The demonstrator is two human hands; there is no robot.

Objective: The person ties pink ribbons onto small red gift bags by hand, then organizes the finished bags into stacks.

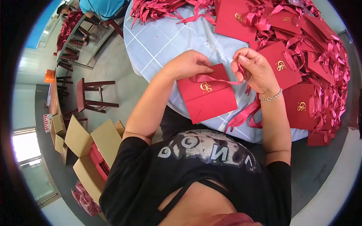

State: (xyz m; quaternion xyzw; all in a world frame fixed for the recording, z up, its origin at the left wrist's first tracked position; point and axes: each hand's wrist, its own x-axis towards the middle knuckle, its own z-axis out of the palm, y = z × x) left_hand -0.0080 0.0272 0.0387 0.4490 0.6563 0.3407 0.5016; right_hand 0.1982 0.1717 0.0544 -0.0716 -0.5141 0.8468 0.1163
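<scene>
A red paper gift bag [205, 98] with a gold monogram lies flat on the checked blue cloth in front of me. My left hand [192, 64] grips its upper edge between thumb and fingers. A red ribbon [220, 80] crosses the bag's face and runs to my right hand [253, 69], whose fingers are pinched on it. That hand, with a beaded bracelet at the wrist, is raised just right of the bag. More loose ribbons [244, 115] lie on the cloth below it.
Finished-looking red bags with ribbons [301, 107] are heaped along the table's right side. Loose ribbons [158, 10] are piled at the far edge. To my left stand an open carton [88, 165] with red items inside and a wooden stool [81, 94]. Other people sit at the upper left.
</scene>
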